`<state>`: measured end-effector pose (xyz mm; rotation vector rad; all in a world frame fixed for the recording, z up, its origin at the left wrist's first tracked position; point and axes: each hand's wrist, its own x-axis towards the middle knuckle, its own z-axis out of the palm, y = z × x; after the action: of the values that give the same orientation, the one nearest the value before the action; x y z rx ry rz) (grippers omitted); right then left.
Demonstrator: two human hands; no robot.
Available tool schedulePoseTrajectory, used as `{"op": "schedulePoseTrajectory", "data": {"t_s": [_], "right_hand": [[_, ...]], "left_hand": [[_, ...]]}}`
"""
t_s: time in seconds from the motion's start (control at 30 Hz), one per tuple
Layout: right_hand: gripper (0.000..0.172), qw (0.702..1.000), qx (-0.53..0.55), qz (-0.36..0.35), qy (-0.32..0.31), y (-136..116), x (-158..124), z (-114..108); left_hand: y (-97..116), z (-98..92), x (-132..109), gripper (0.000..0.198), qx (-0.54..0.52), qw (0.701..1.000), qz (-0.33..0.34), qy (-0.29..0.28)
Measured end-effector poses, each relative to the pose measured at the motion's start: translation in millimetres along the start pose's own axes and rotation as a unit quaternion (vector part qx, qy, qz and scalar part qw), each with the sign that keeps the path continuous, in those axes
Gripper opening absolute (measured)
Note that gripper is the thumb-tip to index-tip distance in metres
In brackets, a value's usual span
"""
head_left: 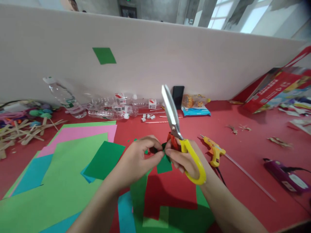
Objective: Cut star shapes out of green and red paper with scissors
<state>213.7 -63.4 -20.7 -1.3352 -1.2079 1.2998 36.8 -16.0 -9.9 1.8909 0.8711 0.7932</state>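
Observation:
My left hand (139,158) pinches a small dark green paper piece (164,163) between thumb and fingers, just above the red table. My right hand (181,158) meets it from the right, fingers also closed on the same small piece. Yellow-handled scissors (181,136) hang on my right hand, one handle loop around the fingers, blades shut and pointing up and away. A bit of orange-red paper (173,140) shows between the hands.
Sheets of coloured paper (73,155) cover the table's left and near side. Plastic bottles (104,108) lie along the white partition (194,58). A yellow glue gun (213,150) lies right of my hands, a purple device (286,176) farther right, wooden sticks (21,131) far left.

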Motion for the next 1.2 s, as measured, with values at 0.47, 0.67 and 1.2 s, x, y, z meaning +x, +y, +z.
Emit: {"op": "schedulePoseTrajectory", "data": {"t_s": [0.47,0.67,1.2], "right_hand": [[0.026,0.997,0.08,-0.013,-0.016,9.8,7.1,2.0],[0.059,0.996,-0.019,-0.07,-0.048,11.9,0.8,-7.9],[0.069,0.983,-0.119,-0.033,-0.134,17.8,-11.3,12.7]], "left_hand": [[2.1,6.0,4.0,0.011,-0.12,0.986,-0.11,0.039],[0.0,5.4,2.7,0.013,-0.259,0.949,-0.087,0.16],[-4.9,-5.4,-2.4,0.013,-0.244,0.895,0.015,0.372]]}}
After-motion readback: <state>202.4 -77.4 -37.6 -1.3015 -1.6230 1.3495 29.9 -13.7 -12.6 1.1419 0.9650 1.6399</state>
